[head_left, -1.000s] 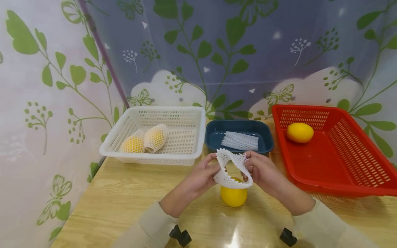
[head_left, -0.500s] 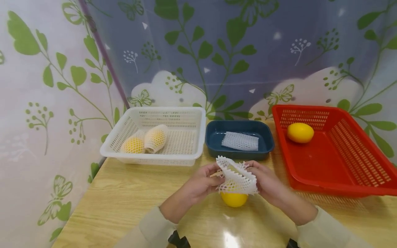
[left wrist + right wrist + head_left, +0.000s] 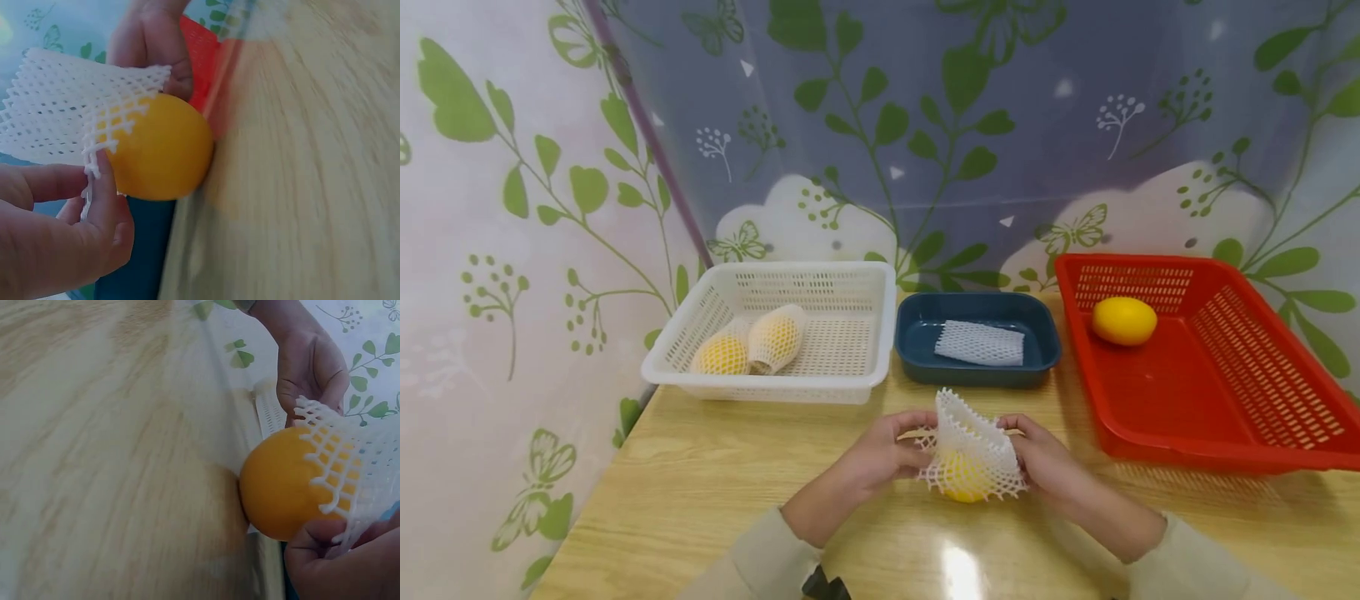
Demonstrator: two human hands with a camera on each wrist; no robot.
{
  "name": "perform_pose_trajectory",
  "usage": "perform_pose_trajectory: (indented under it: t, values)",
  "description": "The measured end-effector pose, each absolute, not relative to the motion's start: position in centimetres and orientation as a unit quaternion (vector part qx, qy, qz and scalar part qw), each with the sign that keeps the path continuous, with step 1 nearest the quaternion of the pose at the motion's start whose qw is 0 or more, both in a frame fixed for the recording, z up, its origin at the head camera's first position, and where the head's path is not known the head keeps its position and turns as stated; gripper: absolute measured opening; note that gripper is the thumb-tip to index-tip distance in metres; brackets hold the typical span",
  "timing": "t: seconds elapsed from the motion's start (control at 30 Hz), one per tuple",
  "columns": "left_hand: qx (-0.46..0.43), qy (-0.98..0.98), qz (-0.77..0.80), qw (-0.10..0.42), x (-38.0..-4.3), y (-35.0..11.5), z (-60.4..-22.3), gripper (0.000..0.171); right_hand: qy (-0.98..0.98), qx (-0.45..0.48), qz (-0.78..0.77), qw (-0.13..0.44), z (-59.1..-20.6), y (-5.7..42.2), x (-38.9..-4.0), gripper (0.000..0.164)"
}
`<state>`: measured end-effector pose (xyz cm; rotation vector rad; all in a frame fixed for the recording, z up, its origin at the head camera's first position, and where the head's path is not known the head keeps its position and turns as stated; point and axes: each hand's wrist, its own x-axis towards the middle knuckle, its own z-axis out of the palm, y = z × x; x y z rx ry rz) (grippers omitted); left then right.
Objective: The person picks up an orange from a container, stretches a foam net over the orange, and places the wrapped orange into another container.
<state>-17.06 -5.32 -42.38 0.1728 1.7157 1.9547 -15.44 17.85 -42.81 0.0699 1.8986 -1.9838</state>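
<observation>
A white foam fruit net is drawn over the upper part of a yellow fruit standing on the table. The fruit's lower part is bare in both wrist views. My left hand pinches the net's lower edge between thumb and fingers at the fruit's left side. On the opposite side my right hand pinches the same edge, its thumb close against the fruit. Above the fruit the net's other end stands up, loose and partly flattened.
Behind the hands, a dark blue tray holds another foam net. At the left, a white basket contains two netted yellow fruits. A red basket with one bare yellow fruit stands at the right.
Both hands have moved down with the net. Its stretched opening, earlier held above and around the fruit's top, now surrounds more of the fruit. The fruit stays in place.
</observation>
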Motion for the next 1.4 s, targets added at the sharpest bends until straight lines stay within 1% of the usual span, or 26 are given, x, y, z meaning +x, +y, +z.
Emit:
perform_pose_trajectory:
  t: [0.1,0.17,0.33,0.43,0.57,0.67,0.8,0.9,0.97,1.1,1.2,1.4]
  values:
    - [0.076,0.675,0.686,0.262,-17.1,-5.5,-42.9,0.05,0.688,0.036,-0.696,0.2,-43.0,17.7,-15.1,0.01]
    - [0.089,0.696,0.663,0.262,-17.1,-5.6,-43.2,0.05,0.698,0.044,-0.685,0.204,-43.1,17.7,-15.0,0.012]
    - [0.099,0.706,0.643,0.279,-16.9,-5.7,-43.7,0.053,0.701,0.053,-0.678,0.217,-43.6,17.7,-14.9,0.011]
    - [0.086,0.707,0.64,0.29,-16.7,-5.6,-43.8,0.047,0.697,0.037,-0.677,0.232,-43.6,18.0,-15.0,0.011]
    - [0.054,0.691,0.657,0.297,-16.6,-5.5,-43.7,0.037,0.695,0.013,-0.675,0.248,-43.1,18.6,-15.4,0.018]
    - [0.039,0.677,0.668,0.306,-16.6,-5.4,-43.4,0.038,0.68,0.017,-0.686,0.258,-42.6,18.9,-15.6,0.024]
    - [0.053,0.681,0.658,0.318,-16.6,-5.5,-43.4,0.041,0.666,0.006,-0.69,0.285,-42.5,19.2,-15.8,0.035]
    - [0.063,0.681,0.652,0.327,-16.5,-5.7,-43.5,0.04,0.66,-0.017,-0.685,0.308,-42.9,19.4,-15.8,0.04]
    - [0.064,0.678,0.652,0.333,-16.5,-5.7,-43.5,0.04,0.651,-0.026,-0.689,0.319,-43.2,19.5,-15.9,0.039]
    - [0.067,0.665,0.662,0.339,-16.6,-5.7,-43.6,0.04,0.632,-0.039,-0.705,0.32,-43.6,19.5,-15.8,0.036]
    - [0.07,0.653,0.675,0.335,-16.7,-5.6,-43.7,0.039,0.626,-0.037,-0.711,0.317,-43.5,19.4,-15.7,0.037]
    - [0.066,0.622,0.712,0.318,-16.9,-5.4,-43.6,0.037,0.608,-0.034,-0.732,0.307,-42.9,19.2,-15.9,0.028]
